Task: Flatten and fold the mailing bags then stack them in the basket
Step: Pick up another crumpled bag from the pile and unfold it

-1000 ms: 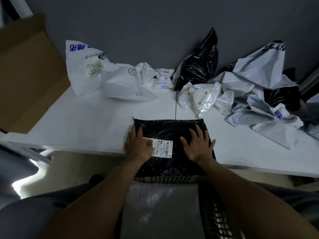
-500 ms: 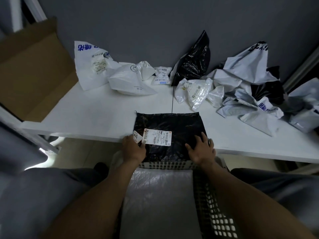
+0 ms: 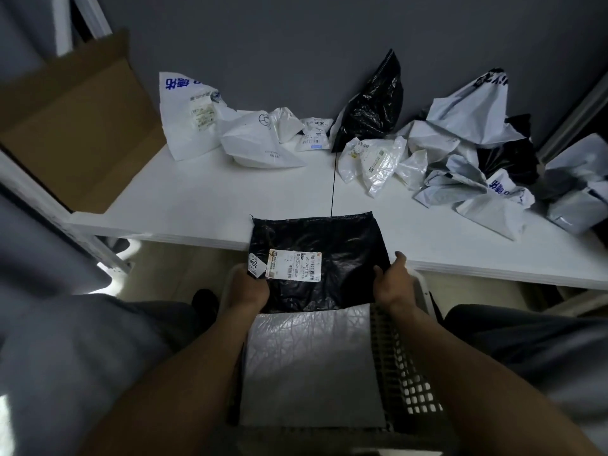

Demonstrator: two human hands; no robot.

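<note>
both hands [image 3: 316, 284] pinch the folded black bag [image 3: 316, 258] over the basket [image 3: 408, 373].

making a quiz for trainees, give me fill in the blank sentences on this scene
The left hand and right hand hold a ____ mailing bag.
Its label is ____.
The grey bag lies in the ____.
Missing: black; white; basket.

Labelled bag [image 3: 342, 238]: centre, overhanging desk [image 3: 197, 209] edge.
Flat bag [image 3: 312, 366]: in basket [image 3: 406, 376], bottom centre.
Loose bags [image 3: 460, 120]: upper right, on desk.
</note>
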